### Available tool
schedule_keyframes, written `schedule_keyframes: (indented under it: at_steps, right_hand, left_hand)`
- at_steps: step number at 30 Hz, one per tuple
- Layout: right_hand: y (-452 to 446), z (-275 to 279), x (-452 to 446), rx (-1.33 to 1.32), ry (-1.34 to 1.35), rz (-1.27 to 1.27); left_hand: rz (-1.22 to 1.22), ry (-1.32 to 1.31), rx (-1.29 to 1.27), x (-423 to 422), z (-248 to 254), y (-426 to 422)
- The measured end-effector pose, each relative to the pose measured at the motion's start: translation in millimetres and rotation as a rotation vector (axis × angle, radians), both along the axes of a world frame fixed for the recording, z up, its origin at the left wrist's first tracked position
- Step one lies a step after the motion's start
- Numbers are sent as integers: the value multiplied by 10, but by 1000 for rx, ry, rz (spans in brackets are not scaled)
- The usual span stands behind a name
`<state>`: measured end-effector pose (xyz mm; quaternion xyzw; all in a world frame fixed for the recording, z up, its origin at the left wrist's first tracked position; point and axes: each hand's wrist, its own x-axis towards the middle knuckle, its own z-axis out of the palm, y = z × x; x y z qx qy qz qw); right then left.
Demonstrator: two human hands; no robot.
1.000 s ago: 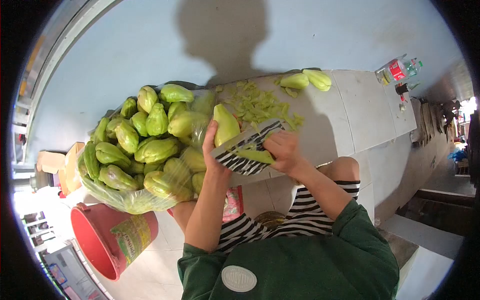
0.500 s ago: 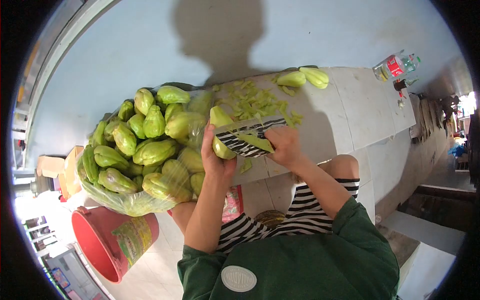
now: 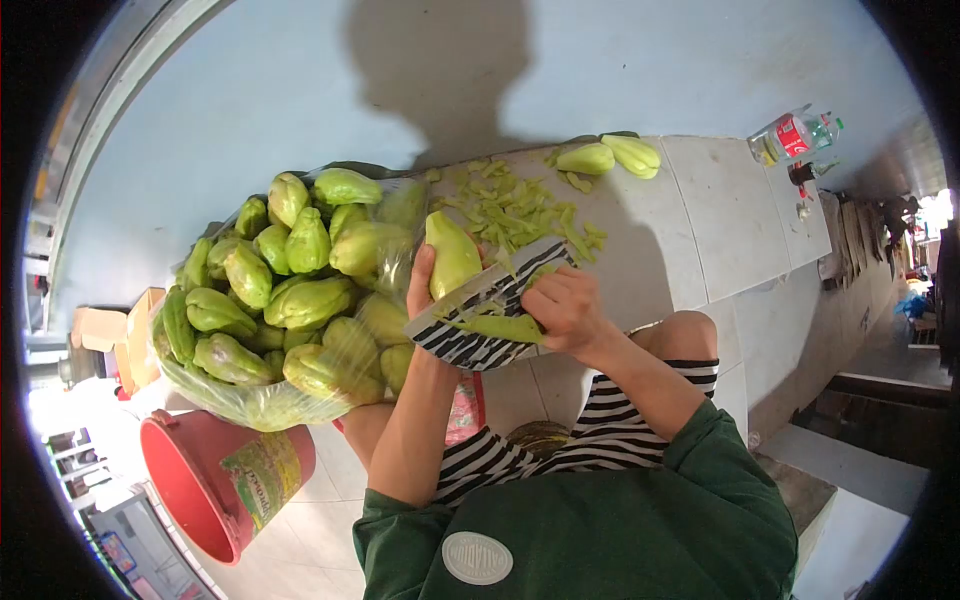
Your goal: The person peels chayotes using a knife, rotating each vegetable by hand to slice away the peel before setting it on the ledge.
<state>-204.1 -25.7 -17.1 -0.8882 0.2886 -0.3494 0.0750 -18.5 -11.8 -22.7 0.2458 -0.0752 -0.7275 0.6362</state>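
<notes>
My left hand (image 3: 422, 290) is wrapped round a pale green chayote (image 3: 452, 256), partly hidden behind a wide blade. My right hand (image 3: 563, 309) is closed on the handle end of this knife (image 3: 480, 318), whose broad blade mirrors my striped shorts. A strip of green peel (image 3: 500, 327) lies across the blade. Beyond both hands, a heap of peelings (image 3: 515, 208) is spread over the tiled ledge (image 3: 715, 220). To the left, a clear plastic bag (image 3: 255, 405) holds several unpeeled chayotes (image 3: 315, 302).
Two peeled chayotes (image 3: 610, 156) lie near the wall. Farther right are a plastic bottle (image 3: 795, 137) with a red label and a small dark bottle (image 3: 800, 173). A red bucket (image 3: 190, 490) lies tilted at lower left, below cardboard boxes (image 3: 138, 335).
The blade swung up over the chayote half a second ago, and now it is lower and tilted toward me again. Both hands keep their holds.
</notes>
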Motion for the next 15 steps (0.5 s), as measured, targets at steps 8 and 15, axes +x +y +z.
schedule_keyframes:
  at_steps: [8, 15]
  right_hand:
    - [-132, -120, -83, 76, 27, -151]
    - [44, 60, 16, 51, -4, 0]
  left_hand:
    - [225, -93, 131, -148, 134, 23]
    - [-12, 31, 22, 31, -18, 4]
